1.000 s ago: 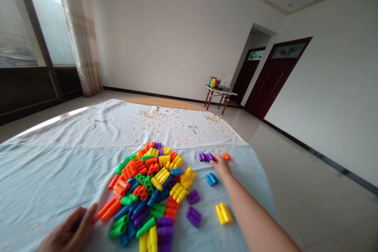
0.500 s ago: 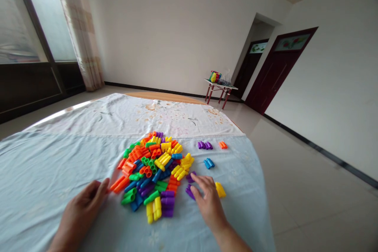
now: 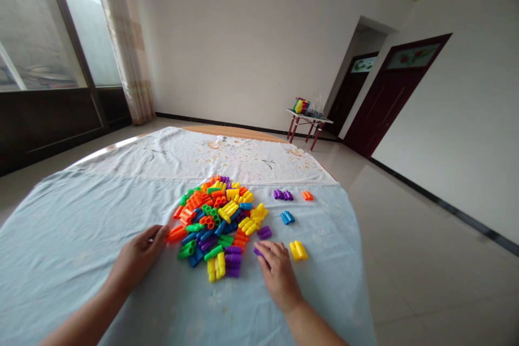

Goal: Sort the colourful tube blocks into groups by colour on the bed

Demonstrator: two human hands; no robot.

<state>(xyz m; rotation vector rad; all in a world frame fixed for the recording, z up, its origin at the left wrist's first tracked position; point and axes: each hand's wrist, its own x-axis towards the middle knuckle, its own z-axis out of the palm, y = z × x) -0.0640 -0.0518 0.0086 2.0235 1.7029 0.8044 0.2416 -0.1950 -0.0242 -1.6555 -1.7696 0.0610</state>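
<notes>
A heap of orange, green, blue, yellow and purple plastic pieces lies on the table in front of me. At its left edge my left hand (image 3: 141,254) is closed, thumb and fingertips pinching the end of an orange piece (image 3: 175,234). To the right of the heap, my right hand (image 3: 278,270) has its fingers closed on a purple piece (image 3: 258,251), mostly covered by the fingers. Another purple piece (image 3: 264,232) lies just beyond that hand. Right of it is a yellow piece (image 3: 298,251); farther back lie a blue piece (image 3: 287,218), purple pieces (image 3: 283,195) and an orange piece (image 3: 307,195).
The round table bears a pale blue cloth (image 3: 101,211) and a white floral cloth (image 3: 243,159) at the far side. Beyond it stands a small side table (image 3: 310,117) holding a colourful bag (image 3: 300,105) and a clear plastic bag.
My right hand has closed over the nearer purple piece, leaving the farther one uncovered. The yellow piece beside it shows fully now. The whole view has shifted slightly.
</notes>
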